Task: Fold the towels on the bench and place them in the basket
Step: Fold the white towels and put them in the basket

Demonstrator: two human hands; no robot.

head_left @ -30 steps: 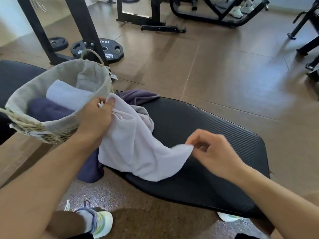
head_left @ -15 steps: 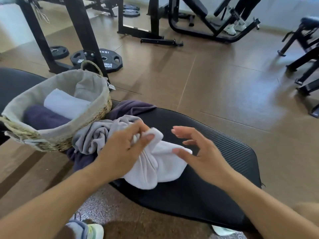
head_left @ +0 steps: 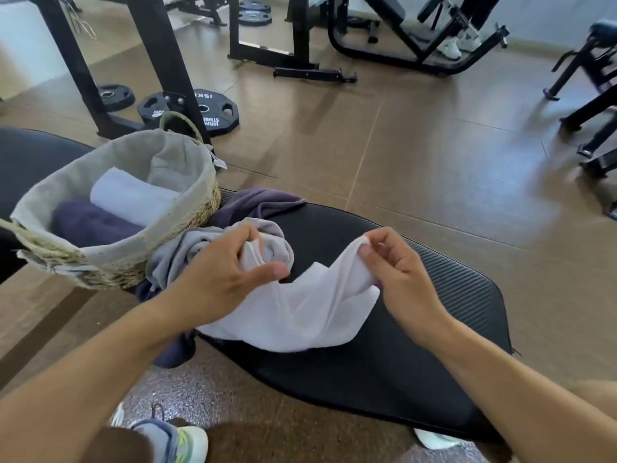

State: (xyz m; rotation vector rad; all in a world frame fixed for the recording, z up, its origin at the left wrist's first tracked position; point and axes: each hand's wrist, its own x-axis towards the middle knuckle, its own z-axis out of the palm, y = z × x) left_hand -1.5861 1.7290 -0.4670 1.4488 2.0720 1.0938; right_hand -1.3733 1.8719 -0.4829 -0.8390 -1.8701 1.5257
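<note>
Head camera view, looking down at a black padded gym bench, the worktop point(head_left: 417, 345), used here as the landmark. A white towel point(head_left: 300, 312) lies crumpled across the middle of the worktop, partly lifted at two points. The left hand point(head_left: 217, 282) sits over the towel's left part, its fingers point(head_left: 243, 235) and thumb curled and pinching a raised fold of the white cloth. The right hand point(head_left: 400, 272) is over the towel's right part, its fingers point(head_left: 384, 238) and thumb pinching a raised edge or corner of the same towel; which it is cannot be told.

At the left end of the worktop, under and behind the left hand, lies a bunched grey towel point(head_left: 187, 252). A purple towel point(head_left: 263, 202) lies beneath it, showing at the far edge of the worktop and hanging off the near edge.

Just left of these towels, at the left end of the worktop, stands a woven basket point(head_left: 110, 259) with a beige cloth liner and a rope handle. Inside it lie two rolled towels side by side: a white rolled towel point(head_left: 130, 195) farther off and a dark purple rolled towel point(head_left: 90, 225) nearer.

Beyond the worktop, on the brown floor point(head_left: 434, 145), black weight plates point(head_left: 213, 111) lie by a black rack frame point(head_left: 160, 55). Below the near edge of the worktop, a shoe point(head_left: 187, 442) shows.
</note>
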